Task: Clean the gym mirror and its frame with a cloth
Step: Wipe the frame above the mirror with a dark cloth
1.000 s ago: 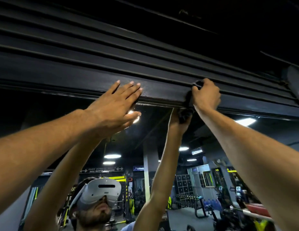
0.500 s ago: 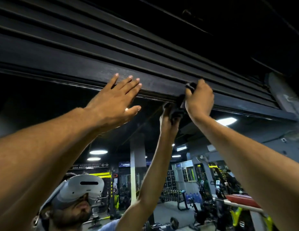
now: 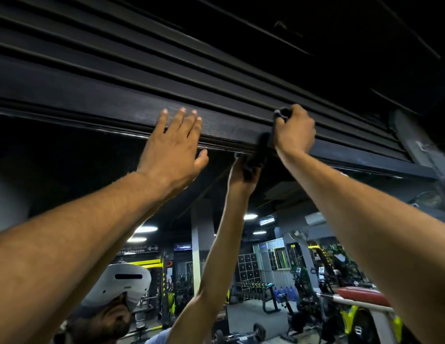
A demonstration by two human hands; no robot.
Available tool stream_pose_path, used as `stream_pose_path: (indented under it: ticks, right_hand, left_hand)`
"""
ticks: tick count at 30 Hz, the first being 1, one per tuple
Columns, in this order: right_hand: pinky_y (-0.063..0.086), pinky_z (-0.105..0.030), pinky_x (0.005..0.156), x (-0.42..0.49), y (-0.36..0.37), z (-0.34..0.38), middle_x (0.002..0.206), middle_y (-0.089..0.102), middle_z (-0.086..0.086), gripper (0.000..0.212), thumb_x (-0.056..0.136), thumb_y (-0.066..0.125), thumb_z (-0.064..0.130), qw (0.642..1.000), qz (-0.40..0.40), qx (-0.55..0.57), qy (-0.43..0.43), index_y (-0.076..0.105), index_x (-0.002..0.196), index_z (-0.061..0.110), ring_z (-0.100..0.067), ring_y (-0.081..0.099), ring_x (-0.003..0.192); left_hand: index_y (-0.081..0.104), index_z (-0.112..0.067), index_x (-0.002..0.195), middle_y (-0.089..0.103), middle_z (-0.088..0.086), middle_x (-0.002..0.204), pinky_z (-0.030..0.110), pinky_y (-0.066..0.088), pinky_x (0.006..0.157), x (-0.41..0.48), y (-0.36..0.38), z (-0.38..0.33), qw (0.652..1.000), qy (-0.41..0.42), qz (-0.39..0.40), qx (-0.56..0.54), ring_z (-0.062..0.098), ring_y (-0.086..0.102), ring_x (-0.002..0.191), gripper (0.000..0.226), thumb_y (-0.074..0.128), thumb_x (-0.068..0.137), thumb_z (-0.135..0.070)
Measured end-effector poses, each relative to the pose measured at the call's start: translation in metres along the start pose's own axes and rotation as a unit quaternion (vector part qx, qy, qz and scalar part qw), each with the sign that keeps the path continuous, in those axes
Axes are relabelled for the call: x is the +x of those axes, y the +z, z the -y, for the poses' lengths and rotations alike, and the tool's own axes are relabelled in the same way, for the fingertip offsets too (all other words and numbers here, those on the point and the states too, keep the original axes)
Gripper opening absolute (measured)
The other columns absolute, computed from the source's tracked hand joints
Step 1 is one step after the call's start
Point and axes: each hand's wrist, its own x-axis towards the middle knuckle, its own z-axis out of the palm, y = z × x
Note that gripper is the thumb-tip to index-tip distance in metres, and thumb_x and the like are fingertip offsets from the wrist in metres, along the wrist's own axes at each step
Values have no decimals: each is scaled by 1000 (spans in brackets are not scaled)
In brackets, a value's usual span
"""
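You are on the frame step, working the top rail of the mirror frame (image 3: 231, 125) overhead. Your right hand (image 3: 294, 131) has its fingers curled round a dark cloth (image 3: 260, 150), gripping it against the rail, with a loose end of the cloth hanging just below that hand onto the upper edge of the mirror (image 3: 67, 170). Your left hand (image 3: 174, 150) lies spread and flat on the rail just beside it, fingers straight and pointing up, holding nothing; it looks to be steadying you. The glass begins directly under both hands and reflects your raised arms and the gym behind you.

The cloth sits between your hands, so the stretch under the left palm probably has not been wiped. The next move calls for firm pressure along the rail and its grooves, and for lifting the left hand clear if the stroke runs toward it. Then come down to the glass.
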Motion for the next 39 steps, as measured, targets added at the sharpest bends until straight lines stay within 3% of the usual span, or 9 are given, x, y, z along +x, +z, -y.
stream_pose_path:
  ticks: [5,10,13,16,19,23,26,32,39]
  right_hand:
    - [57,-42,92,-4,23,22,120,76,-6,27,98,62,30,997,72,14,-34,74,122,31,-33,69,114]
    - [58,-47,89,-34,29,51,112,75,-1,20,96,65,31,947,148,40,-282,73,113,24,-23,70,105]
    - [54,-40,74,-39,17,28,113,67,-7,19,100,62,22,921,91,-52,-375,64,117,13,-26,65,95]
    - [48,-42,62,-39,11,-3,109,62,-13,15,100,59,14,944,-13,-63,-324,59,112,6,-32,64,85]
    - [39,-39,66,-48,20,-7,108,63,-14,13,104,55,15,968,13,-40,-248,59,111,6,-36,65,88]
    - [56,-46,78,-70,36,25,105,69,-9,8,102,58,15,966,39,89,-241,62,106,11,-30,69,92]
    - [57,-35,80,-73,38,45,104,72,-7,8,102,60,14,959,85,152,-223,65,108,11,-23,71,94]
    - [48,-39,86,-34,21,19,118,72,-16,19,101,60,16,993,11,100,-60,66,116,7,-34,68,109]
    - [44,-15,83,-73,41,87,127,71,-7,27,103,63,17,982,97,121,-109,65,129,12,-21,68,115]
  left_hand:
    - [6,-10,169,7,12,178,55,2,133,0,2,-2,1000,1,-5,2,28,3,165,78,21,108,-56]
    - [7,-11,170,7,11,178,54,2,133,1,1,-3,1000,-2,-5,-5,27,1,165,78,22,108,-57]
    - [3,-11,170,4,11,178,55,2,133,0,0,-4,1000,-9,3,5,27,0,165,79,19,107,-57]
    - [-1,-12,170,0,11,178,55,1,133,-1,-2,-7,1000,-11,16,18,27,-3,165,80,17,107,-57]
    - [-1,-12,169,0,10,178,54,0,133,-2,-3,-8,1000,-12,10,20,27,-3,165,79,16,107,-56]
    - [0,-14,170,-1,8,179,52,1,134,-3,-3,-9,1000,-13,13,5,24,-5,165,79,17,106,-57]
    - [3,-15,170,2,7,179,48,0,134,-4,-7,-2,1000,4,14,4,22,-2,165,77,18,107,-57]
    - [6,-13,170,8,8,178,46,2,134,-21,-19,40,999,17,11,47,22,6,165,81,8,103,-58]
    - [0,-16,171,-2,4,179,41,-6,133,-28,-23,54,999,35,16,6,17,-5,165,78,19,107,-57]
